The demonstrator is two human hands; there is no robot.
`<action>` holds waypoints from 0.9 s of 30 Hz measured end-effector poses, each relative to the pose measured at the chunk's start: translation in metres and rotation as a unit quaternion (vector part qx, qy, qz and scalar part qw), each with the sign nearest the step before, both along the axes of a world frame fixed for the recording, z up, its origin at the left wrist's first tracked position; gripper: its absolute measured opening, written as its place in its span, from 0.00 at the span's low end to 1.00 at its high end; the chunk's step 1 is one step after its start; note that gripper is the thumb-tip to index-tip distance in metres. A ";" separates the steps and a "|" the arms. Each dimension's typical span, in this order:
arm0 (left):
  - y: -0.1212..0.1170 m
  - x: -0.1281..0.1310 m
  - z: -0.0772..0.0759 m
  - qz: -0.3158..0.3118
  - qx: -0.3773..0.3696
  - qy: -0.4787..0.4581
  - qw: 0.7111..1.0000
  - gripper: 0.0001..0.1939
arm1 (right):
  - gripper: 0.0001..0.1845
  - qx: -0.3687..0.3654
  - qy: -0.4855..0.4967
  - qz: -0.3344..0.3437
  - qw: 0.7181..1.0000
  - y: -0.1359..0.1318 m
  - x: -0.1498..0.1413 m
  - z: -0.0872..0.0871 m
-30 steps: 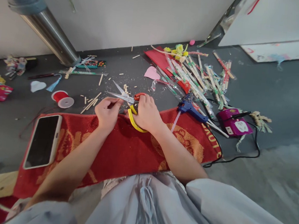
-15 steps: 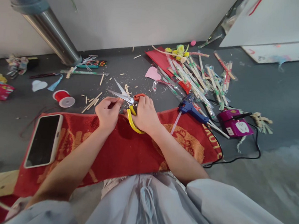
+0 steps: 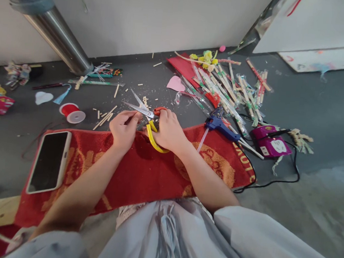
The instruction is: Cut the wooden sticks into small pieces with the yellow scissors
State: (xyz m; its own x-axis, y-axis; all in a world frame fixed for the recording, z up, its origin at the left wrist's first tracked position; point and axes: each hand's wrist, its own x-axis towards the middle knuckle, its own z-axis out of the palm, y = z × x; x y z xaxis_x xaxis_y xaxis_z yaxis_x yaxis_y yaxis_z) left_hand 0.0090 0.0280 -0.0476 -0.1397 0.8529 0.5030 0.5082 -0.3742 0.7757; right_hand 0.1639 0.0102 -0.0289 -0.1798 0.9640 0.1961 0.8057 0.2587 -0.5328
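Observation:
My right hand (image 3: 172, 131) is closed round the handles of a pair of scissors (image 3: 146, 110), one handle yellow and the other orange-red. The blades stand apart and point left. Close by on the left, my left hand (image 3: 124, 128) pinches its fingertips together just below the lower blade; what they hold is too small or hidden to make out. Beyond the blades lies a small heap of cut stick pieces (image 3: 145, 101) with crumbs around it. Several thin wooden sticks (image 3: 105, 118) rest on the table left of my left hand. Both wrists are above a red towel (image 3: 150, 175).
A phone (image 3: 49, 161) lies on the towel's left end, below a red ribbon spool (image 3: 72, 113). To the right sit a blue glue gun (image 3: 223, 127), wrapped chopsticks (image 3: 220, 89) and a purple box (image 3: 270, 141) with a black cable. A metal post (image 3: 61, 39) stands at the back left.
Hands and scissors keep almost the same pose. The whole view has shifted very slightly; nothing has visibly been picked up or let go.

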 end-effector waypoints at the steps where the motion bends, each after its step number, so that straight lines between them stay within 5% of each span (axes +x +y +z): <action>1: 0.000 -0.001 0.001 -0.002 0.005 0.015 1.000 0.13 | 0.29 -0.002 0.002 0.002 1.000 0.000 0.001 0.001; 19: 0.009 -0.006 -0.004 -0.043 0.108 0.035 0.993 0.08 | 0.33 0.001 0.029 0.030 0.999 0.005 0.010 -0.001; 27: 0.010 -0.008 -0.004 -0.050 0.114 0.047 0.991 0.14 | 0.33 -0.007 0.032 0.022 0.999 0.006 0.010 0.002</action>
State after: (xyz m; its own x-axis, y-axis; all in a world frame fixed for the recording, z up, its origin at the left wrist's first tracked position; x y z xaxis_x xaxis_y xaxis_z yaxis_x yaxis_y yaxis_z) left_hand 0.0008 0.0384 -0.0512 -0.0031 0.7225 0.6913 0.5257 -0.5869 0.6158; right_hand 0.1741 0.0158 -0.0271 -0.2088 0.9582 0.1957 0.7581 0.2850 -0.5865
